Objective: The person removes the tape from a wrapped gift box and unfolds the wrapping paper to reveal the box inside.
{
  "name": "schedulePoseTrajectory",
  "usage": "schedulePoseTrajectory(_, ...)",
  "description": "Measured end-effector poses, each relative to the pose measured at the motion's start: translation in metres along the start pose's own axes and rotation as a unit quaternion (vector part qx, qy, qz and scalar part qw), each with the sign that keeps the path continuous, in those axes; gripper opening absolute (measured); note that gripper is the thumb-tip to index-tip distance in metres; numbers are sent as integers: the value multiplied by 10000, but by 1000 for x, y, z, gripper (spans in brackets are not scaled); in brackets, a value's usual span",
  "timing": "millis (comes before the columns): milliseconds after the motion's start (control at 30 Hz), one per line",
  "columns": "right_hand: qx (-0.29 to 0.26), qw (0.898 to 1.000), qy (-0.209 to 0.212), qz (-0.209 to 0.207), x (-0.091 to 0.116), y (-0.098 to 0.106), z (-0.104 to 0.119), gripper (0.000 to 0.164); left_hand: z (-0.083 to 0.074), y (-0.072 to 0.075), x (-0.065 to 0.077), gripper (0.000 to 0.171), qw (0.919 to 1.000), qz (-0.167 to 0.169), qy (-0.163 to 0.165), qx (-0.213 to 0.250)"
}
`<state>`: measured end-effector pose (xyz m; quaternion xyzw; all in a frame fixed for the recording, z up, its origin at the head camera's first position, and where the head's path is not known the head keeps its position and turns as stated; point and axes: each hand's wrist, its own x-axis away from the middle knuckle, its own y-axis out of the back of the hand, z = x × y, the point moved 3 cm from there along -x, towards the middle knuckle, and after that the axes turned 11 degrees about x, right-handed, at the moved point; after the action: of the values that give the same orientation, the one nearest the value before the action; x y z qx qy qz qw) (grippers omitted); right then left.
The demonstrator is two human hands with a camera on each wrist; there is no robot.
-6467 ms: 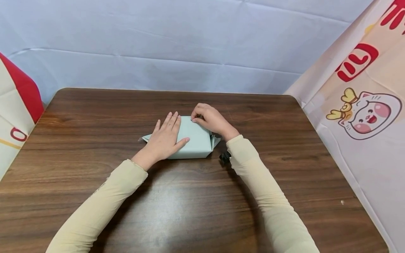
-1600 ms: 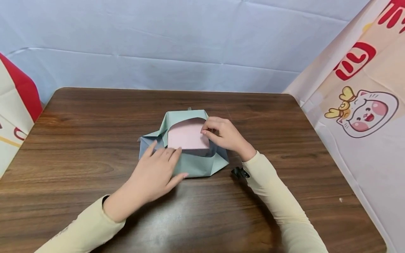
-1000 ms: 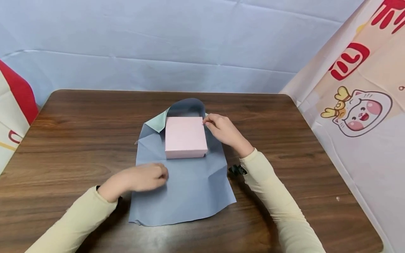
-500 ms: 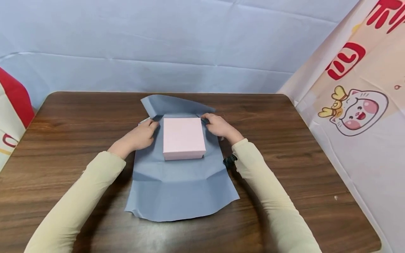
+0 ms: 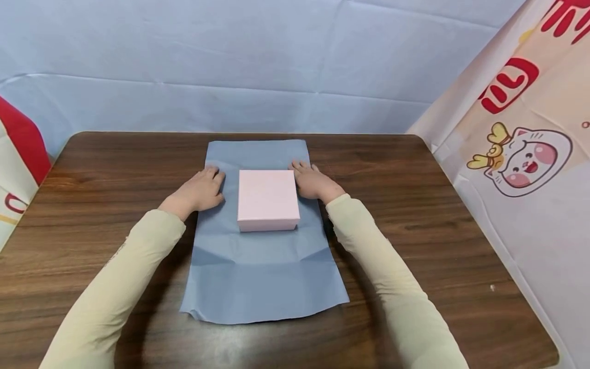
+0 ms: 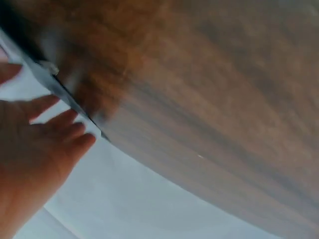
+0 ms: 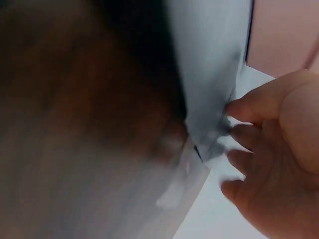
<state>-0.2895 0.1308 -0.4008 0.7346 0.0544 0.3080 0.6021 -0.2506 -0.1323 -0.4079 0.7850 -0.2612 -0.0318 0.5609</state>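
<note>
A pink square lidded box (image 5: 268, 197) sits on a sheet of wrapping paper (image 5: 269, 287), blue-grey side up, spread over the table. My left hand (image 5: 197, 190) rests on the paper's left edge beside the box, fingers extended. On the other side, my right hand (image 5: 314, 181) lies on the paper's right edge, close to the box's far right corner, its fingers spread. Both wrist views are blurred; in the left one my left hand (image 6: 37, 149) is near the paper's edge, and in the right one my right hand (image 7: 271, 149) touches the paper.
The brown wooden table (image 5: 438, 256) extends on both sides of the paper. Behind it hangs a pale blue cloth backdrop (image 5: 230, 66). A printed banner (image 5: 525, 154) with a cartoon figure hangs at the right.
The paper, earlier folded round the box green side out, has been opened. Its raised far flap has since come down flat, and my fingers have gone from gripping the sides to lying on them.
</note>
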Motion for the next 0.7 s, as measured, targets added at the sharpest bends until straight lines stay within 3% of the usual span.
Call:
schedulePoseTrajectory(167, -948, 9951, 278, 106, -7, 0, -5, 60, 7, 0, 3, 92, 9978, 511, 120, 415)
schedulePoseTrajectory(300, -1219, 9920, 305, 80, -12, -1, -12, 63, 7, 0, 3, 104, 9980, 538, 161, 274)
schedulePoseTrajectory(500, -801, 9956, 464, -153, -7, -2, -17, 59, -1, -6, 11, 95, 9996, 224, 172, -81)
schedulePoseTrajectory(700, -775, 9931, 844, -241, 22, -4, -12, 60, -16, -18, 39, 83, 9999, 46, -141, -68)
